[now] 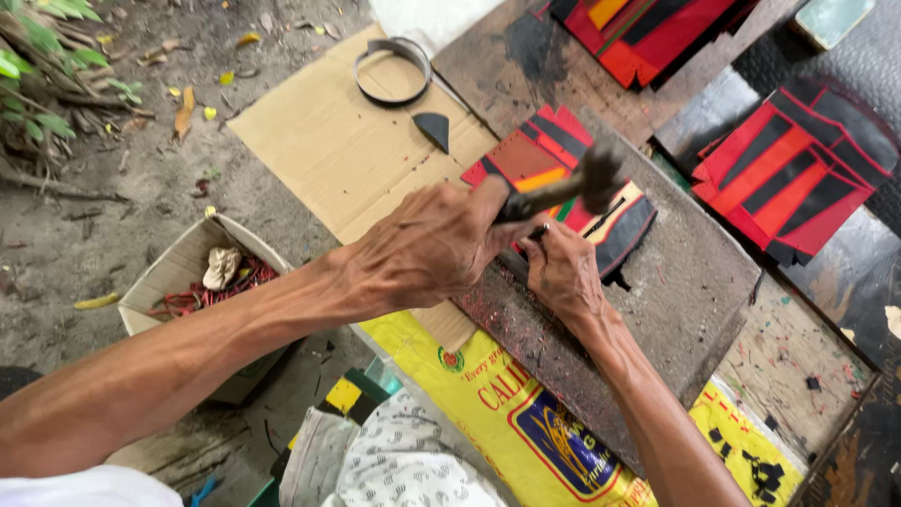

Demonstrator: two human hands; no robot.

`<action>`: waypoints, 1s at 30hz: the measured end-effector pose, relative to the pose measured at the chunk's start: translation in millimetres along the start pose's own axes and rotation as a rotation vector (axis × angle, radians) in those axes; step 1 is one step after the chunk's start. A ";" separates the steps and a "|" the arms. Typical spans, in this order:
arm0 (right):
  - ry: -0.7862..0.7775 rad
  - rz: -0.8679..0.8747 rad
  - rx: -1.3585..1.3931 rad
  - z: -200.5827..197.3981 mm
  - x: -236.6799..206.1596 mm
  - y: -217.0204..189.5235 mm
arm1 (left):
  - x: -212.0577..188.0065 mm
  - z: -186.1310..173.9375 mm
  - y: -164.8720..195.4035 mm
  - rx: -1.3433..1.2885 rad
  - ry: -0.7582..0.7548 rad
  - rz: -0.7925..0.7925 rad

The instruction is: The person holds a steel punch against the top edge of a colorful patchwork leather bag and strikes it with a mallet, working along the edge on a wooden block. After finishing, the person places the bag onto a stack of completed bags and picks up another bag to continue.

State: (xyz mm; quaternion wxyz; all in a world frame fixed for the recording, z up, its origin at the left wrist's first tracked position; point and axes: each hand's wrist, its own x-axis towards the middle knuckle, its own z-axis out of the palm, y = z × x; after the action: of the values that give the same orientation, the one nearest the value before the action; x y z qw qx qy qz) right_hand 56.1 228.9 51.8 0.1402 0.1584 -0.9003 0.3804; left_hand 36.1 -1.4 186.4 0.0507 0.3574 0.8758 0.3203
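We take the dark stone slab (694, 282) as our landmark; it lies tilted across the work area, its surface speckled with red flecks.

The left hand (427, 249) reaches in over the slab's near-left edge, clenched around the handle of a hammer (572, 185). The hammer's head is blurred and hangs above the workpiece. The right hand (563, 272) rests on the slab just beside the left one, its fingers pinched on something small against the workpiece; we cannot tell what it grips.

The workpiece (563, 169), a flat stitched panel of red, black and orange strips, lies on the upper-left part of the slab, partly under both hands.

To the right of the slab we note a second stack of red and black panels (798, 169) on a dark counter (863, 272). Above the slab, at the top edge of view, a third pile of red panels (648, 33) rests on a wooden board (507, 56).

Left of the slab lies a sheet of cardboard (328, 141) on the dirt ground, bearing a metal ring (392, 70) and a small black half-round piece (433, 129). Further left and lower, an open cardboard box (178, 272) holds red scraps. Below the slab, a yellow printed sack (507, 404) lies spread under it.
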 end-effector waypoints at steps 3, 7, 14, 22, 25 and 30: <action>0.007 -0.049 0.033 -1.3 1.2 -2.6 | -0.6 4.4 -1.3 -0.047 0.121 0.092; -0.029 0.029 -0.030 -0.6 3.3 -4.6 | 1.7 -6.4 4.6 0.106 -0.040 -0.066; -0.014 -0.024 -0.061 1.2 4.4 2.5 | 7.6 -16.2 35.4 -0.448 0.400 0.214; -0.068 0.088 -0.042 -0.6 7.6 -3.5 | -7.4 4.0 -32.3 -0.074 -0.107 -0.372; 0.002 0.132 -0.005 1.7 5.0 -2.5 | 1.5 29.8 -67.2 -0.081 0.104 -0.441; 0.167 0.313 0.085 12.8 4.1 10.5 | 45.5 84.1 -116.7 -0.330 0.456 -0.513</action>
State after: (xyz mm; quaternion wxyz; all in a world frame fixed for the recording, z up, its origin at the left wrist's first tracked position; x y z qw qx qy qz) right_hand 46.6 225.8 38.0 0.1465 -0.0102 -0.8823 0.4473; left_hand -40.1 9.7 56.6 -0.0099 0.0332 0.8622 0.5054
